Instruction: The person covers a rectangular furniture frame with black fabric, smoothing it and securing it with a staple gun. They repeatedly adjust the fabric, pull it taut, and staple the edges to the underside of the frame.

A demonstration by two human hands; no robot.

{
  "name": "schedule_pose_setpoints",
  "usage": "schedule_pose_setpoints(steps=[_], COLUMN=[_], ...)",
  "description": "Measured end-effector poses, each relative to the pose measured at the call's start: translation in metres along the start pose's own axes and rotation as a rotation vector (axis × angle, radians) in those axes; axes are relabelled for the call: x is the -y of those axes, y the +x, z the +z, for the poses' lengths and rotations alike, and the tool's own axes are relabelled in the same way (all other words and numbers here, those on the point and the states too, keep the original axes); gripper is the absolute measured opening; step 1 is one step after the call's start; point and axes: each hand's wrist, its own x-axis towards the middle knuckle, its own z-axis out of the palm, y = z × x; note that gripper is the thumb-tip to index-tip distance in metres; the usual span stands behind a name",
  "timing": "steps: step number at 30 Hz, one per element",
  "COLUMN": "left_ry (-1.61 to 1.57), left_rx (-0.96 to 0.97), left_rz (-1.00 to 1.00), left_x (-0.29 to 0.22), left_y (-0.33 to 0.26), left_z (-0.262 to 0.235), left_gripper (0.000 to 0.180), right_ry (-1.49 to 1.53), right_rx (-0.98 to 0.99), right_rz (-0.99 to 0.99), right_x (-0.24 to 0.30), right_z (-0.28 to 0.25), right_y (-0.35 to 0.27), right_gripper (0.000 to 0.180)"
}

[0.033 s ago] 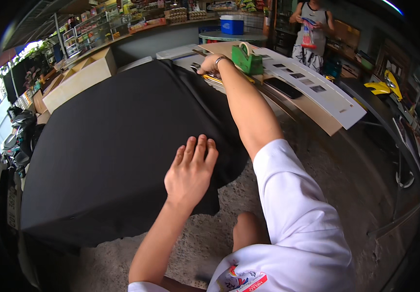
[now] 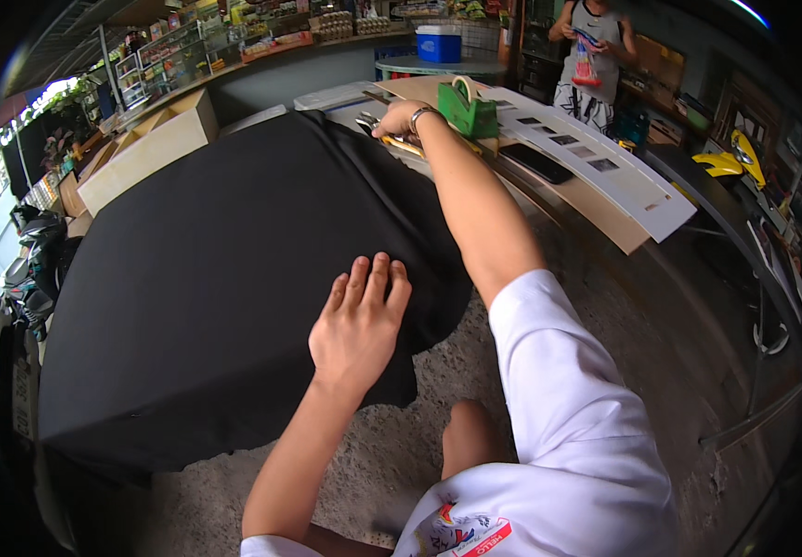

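Note:
A black cloth [image 2: 196,269] is spread over a table in front of me and hangs past its edges. My left hand [image 2: 356,325] lies palm down on the cloth near its right side, fingers stretched out and slightly apart. My right hand [image 2: 399,119], with a metal band at the wrist, reaches to the cloth's far right corner. Its fingers curl downward, close to a slim yellow tool [image 2: 403,145] and a shiny metal tool [image 2: 365,123]; what they grip is partly hidden. Just right of it stands a green tape dispenser [image 2: 470,116] with a tape roll.
A black phone [image 2: 536,163] and a white sheet with dark pictures [image 2: 619,176] lie on brown board. Wooden box at far left [image 2: 155,153]; blue cooler [image 2: 440,45] behind. A person [image 2: 596,56] stands at back right holding a red package. Parked motorbike [image 2: 39,260] at left.
The whole view has shifted very slightly. Both hands keep nearly the same places, the left flat on the cloth and the right at the tools.

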Motion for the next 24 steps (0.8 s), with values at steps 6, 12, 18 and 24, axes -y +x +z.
schedule_pose_setpoints(steps=[6, 12, 18, 24], left_ry=[-0.014, 0.011, 0.009, -0.015], left_rx=[-0.014, -0.013, -0.008, 0.025], left_rz=[0.014, 0.01, 0.012, -0.004], left_x=[0.002, -0.001, 0.001, -0.004], left_y=[-0.002, 0.0, -0.001, 0.002], left_z=[0.005, 0.011, 0.009, 0.004], left_gripper=[0.029, 0.054, 0.047, 0.048], right_ry=[0.24, 0.529, 0.654, 0.497], right_rx=[-0.738, -0.86, -0.83, -0.78], right_rz=[-0.346, -0.6, -0.381, -0.39], right_x=[-0.023, -0.068, -0.062, -0.064], right_z=[-0.013, 0.025, 0.166, 0.228], right_y=[-0.111, -0.328, -0.382, -0.368], right_gripper=[0.047, 0.024, 0.019, 0.023])
